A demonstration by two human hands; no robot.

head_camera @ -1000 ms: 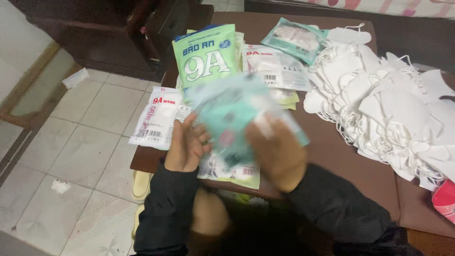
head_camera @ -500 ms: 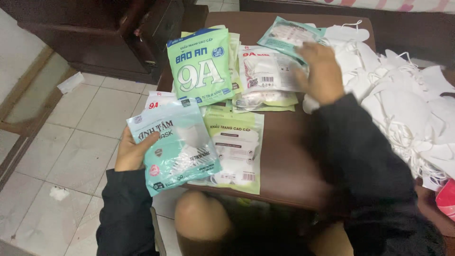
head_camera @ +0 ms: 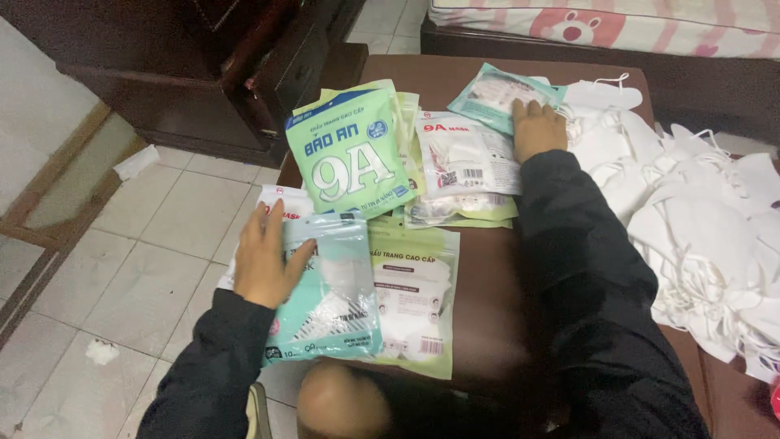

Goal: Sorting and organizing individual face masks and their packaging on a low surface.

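L hand (head_camera: 264, 260) flat, fingers spread, on teal pack (head_camera: 329, 297) at bench (head_camera: 487, 284) near edge. R hand (head_camera: 538, 128) open, resting on white masks (head_camera: 699, 219) pile edge, w/ clear pack (head_camera: 463, 158) just left of it.

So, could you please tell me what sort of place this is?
Probably a bedroom at home: a pink patterned mattress behind the dark brown wooden table, a dark wooden cabinet, and a pale tiled floor.
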